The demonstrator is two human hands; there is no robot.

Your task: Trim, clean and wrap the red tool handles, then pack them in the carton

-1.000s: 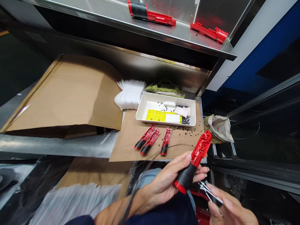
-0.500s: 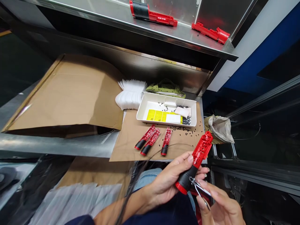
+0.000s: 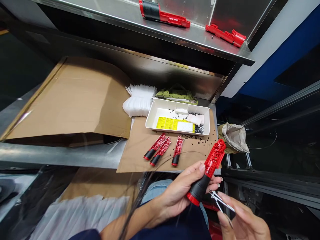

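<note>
My left hand is wrapped round a red and black plastic handle part, gripping its black end with the red ribbed end pointing up and away. My right hand pinches a pair of metal tweezers, whose tips sit just right of the handle's black end. On the brown cardboard sheet lie three more red and black handle parts side by side. Behind them a white tray holds small black screws, a yellow label and white pieces.
A steel shelf above carries two more red parts. A large cardboard flap covers the left of the bench. White foam sheets lie by the tray, a crumpled bag at the right edge, loose screws on the cardboard.
The tweezers went in to the handle's black end half a second ago and have now drawn back a little to the right. The left hand has held the handle almost still.
</note>
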